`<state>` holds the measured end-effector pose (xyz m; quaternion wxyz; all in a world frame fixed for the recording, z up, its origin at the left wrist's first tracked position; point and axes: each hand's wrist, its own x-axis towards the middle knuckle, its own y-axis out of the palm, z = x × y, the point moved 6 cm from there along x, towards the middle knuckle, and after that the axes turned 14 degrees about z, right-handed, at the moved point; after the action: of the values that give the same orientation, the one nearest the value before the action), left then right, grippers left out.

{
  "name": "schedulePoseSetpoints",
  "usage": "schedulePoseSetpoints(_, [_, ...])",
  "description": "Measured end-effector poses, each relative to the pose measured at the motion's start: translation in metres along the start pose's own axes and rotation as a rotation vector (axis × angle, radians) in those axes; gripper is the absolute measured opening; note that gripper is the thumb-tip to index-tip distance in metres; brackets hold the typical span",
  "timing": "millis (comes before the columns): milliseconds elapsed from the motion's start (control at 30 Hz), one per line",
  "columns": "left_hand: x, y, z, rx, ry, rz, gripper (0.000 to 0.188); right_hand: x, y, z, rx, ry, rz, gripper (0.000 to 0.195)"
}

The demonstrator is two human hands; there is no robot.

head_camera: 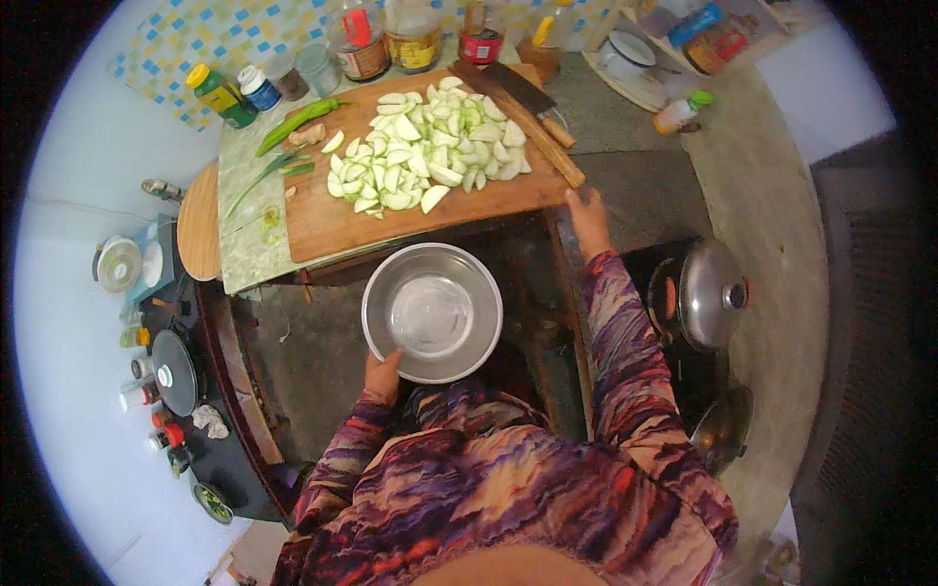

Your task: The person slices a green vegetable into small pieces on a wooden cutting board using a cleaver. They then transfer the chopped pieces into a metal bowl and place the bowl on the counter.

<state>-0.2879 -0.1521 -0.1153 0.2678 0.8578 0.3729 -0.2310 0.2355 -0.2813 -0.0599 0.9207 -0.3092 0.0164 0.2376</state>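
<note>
My left hand (pixel 382 376) grips the lower-left rim of a round metal basin (pixel 432 313), which has no food in it. The basin is held in front of my body, just short of the counter edge. At the front right corner of a wooden cutting board (pixel 315 233), my right hand (pixel 588 220) has hold of the board, close to the end of a wooden stick (pixel 538 134). Heaped on the board are many pale green vegetable slices (pixel 432 146). A cleaver (pixel 524 91) with a wooden handle lies beyond the stick.
Green chili peppers (pixel 299 126), a ginger piece (pixel 308 135) and scallion pieces (pixel 264 176) lie at the left. Jars and bottles (pixel 359 44) line the tiled wall. A lidded metal pot (pixel 707 293) stands right; a black lidded pan (pixel 174 373) stands left.
</note>
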Motion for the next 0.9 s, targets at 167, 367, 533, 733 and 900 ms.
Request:
schedulePoseSetpoints(167, [0.019,0.003,-0.005,0.010,0.042,0.029,0.051,0.034,0.014,-0.005,0.259,-0.132,0.188,0.047])
schedulePoseSetpoints(367, [0.037,-0.001,0.009,0.158,0.037,-0.025,0.045,0.017,0.011,0.010,-0.067,-0.102,0.097,0.034])
schedulePoseSetpoints(533, [0.051,0.013,0.021,0.159,0.001,-0.011,0.041,0.030,0.013,-0.035,0.065,-0.152,0.019,0.027])
schedulePoseSetpoints(733, [0.050,0.016,0.036,0.201,0.009,-0.034,0.044,0.000,0.003,0.001,-0.127,-0.095,0.032,0.028])
schedulePoseSetpoints(900, [0.058,0.041,0.034,0.042,-0.006,-0.070,0.044,-0.006,0.010,-0.024,-0.010,0.004,0.068,0.029])
